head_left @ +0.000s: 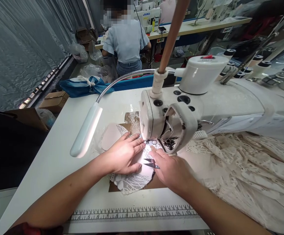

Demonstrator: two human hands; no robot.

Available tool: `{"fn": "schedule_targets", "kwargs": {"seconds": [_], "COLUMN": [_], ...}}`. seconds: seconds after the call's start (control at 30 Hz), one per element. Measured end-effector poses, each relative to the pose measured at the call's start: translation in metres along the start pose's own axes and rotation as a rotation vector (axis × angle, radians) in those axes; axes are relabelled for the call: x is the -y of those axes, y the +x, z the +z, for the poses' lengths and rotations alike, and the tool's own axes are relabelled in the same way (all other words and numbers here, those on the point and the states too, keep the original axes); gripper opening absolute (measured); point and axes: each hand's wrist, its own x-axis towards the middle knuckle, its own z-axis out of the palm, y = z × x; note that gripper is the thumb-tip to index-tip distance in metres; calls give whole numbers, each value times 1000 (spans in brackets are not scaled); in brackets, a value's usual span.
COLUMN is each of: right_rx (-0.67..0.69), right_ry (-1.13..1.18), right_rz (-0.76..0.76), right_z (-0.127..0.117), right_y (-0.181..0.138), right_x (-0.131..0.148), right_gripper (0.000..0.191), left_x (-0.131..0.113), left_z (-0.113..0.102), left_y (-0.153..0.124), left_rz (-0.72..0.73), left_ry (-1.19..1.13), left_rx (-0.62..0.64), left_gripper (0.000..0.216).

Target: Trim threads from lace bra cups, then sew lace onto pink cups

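My left hand (pixel 126 152) lies flat on a pale lace fabric piece (pixel 132 182), its fingers spread and pointing toward the needle area of a white sewing machine (pixel 151 117). A rounded, cream-coloured part of the work shows beyond that hand. Close to the presser foot (pixel 154 142), my right hand (pixel 168 164) is closed around small thread snips (pixel 152 164), whose two dark blades stick out to the left over the fabric. The fingertips of this hand also rest at the fabric's edge. Under the machine head, the needle itself is too small to make out.
A lamp (pixel 86 130) on a bent metal neck hangs left of the hands. Cream lace fabric (pixel 230 163) is heaped at the right. A printed ruler strip (pixel 132 214) runs along the table's front edge. Beyond the table sits a person (pixel 124 42) at another machine.
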Motion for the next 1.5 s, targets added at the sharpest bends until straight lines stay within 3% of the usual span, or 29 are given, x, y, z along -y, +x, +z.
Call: {"fn": "schedule_targets", "kwargs": {"seconds": [0.13,0.3,0.57,1.0,1.37,1.5], "right_rx": [-32,-29,-5,87,52,31], "right_ry": [14,35,7,-97,-104,-118], "right_rz": [-60,-85,-123,-17,-58,-48], "right_z": [0,-1,2,3,6,10], "right_y": [-2,-2,-3,3,2,1], "right_x": [-2,-3,-7,-2,-5,-5], "right_gripper": [39,35,41,50,48,49], "left_x": [7,6,2,11,16,17], "left_z": [-2,-1,27,29,35,35], "left_y": [-1,-6,-3,-3,-5,-5], "left_rz": [41,72,151,113,276,275], "left_ry": [13,58,12,54,40,35], "left_rx": [-18,-72,-231,-239,-262,-262], "left_gripper": [53,51,41,44,38,38]}}
